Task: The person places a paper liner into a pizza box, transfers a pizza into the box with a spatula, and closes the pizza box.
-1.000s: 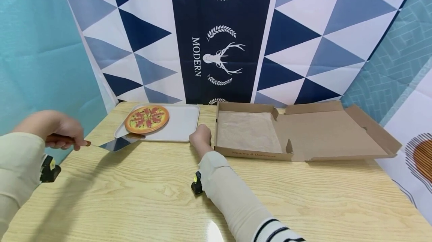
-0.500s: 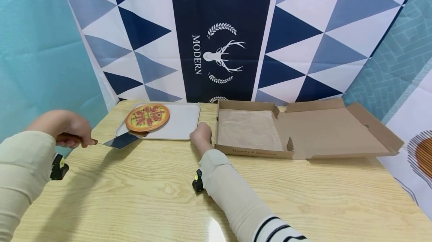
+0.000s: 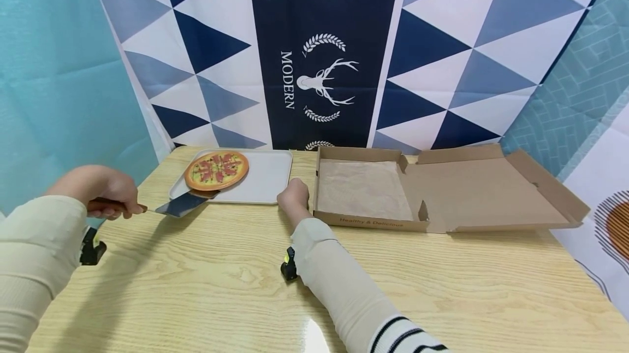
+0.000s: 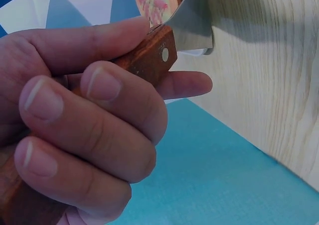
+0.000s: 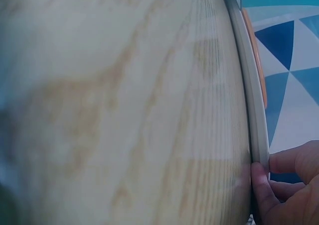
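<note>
My left hand [image 3: 115, 194] grips the wooden handle of a metal spatula [image 3: 179, 205] at the left of the table. In the left wrist view several fingers curl round the handle [image 4: 149, 56], with one finger extended beside it. The spatula's front end lies over the tray's near rim, at the pizza's near edge; how far it reaches underneath is hidden. The pizza [image 3: 216, 170] rests on the left part of a white tray [image 3: 267, 175]. My right hand [image 3: 294, 196] is at the tray's near right corner; in the right wrist view its thumb and fingers pinch the rim [image 5: 256, 115].
An open cardboard pizza box [image 3: 368, 224] stands right of the tray, with paper [image 3: 363, 189] inside and its lid [image 3: 486, 192] folded out to the right. The wooden table [image 3: 236, 282] extends in front. Patterned cloth [image 3: 211, 58] hangs behind.
My left hand has moved right and pushed the spatula a little farther toward the pizza. The pizza has barely shifted. My right hand stays at the tray's corner.
</note>
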A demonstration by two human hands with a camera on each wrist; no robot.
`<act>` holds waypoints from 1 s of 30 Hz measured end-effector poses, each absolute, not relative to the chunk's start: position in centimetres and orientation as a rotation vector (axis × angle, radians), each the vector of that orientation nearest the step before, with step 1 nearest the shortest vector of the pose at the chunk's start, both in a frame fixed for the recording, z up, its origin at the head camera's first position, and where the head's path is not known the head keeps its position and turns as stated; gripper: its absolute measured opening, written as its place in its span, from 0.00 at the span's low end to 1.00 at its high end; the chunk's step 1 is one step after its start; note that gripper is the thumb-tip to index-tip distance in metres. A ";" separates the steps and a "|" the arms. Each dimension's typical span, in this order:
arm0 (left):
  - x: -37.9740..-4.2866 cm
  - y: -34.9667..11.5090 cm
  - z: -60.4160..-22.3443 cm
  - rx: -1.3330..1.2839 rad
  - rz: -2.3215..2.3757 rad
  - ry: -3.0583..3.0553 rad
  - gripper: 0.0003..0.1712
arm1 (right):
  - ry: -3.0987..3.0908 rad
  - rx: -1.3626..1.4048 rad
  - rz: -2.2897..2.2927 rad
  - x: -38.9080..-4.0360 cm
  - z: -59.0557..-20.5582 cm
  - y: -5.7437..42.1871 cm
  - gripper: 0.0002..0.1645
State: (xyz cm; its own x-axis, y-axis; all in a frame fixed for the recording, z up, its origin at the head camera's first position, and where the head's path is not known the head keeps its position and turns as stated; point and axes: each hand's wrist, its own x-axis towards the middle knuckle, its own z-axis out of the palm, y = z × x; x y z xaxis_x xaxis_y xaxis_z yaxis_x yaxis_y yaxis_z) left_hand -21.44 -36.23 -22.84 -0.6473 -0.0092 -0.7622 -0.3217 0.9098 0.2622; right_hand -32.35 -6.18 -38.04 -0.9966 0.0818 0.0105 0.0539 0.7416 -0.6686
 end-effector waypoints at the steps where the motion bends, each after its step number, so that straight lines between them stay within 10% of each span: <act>1: -21.5 -36.3 -22.9 -0.228 0.483 2.233 0.14 | -2.896 -0.113 1.108 -32.4 -38.0 -6.2 0.04; 30: -22.1 -35.4 -23.8 -0.213 0.510 2.226 0.20 | -2.884 -0.103 1.109 -32.3 -38.1 -6.3 0.04</act>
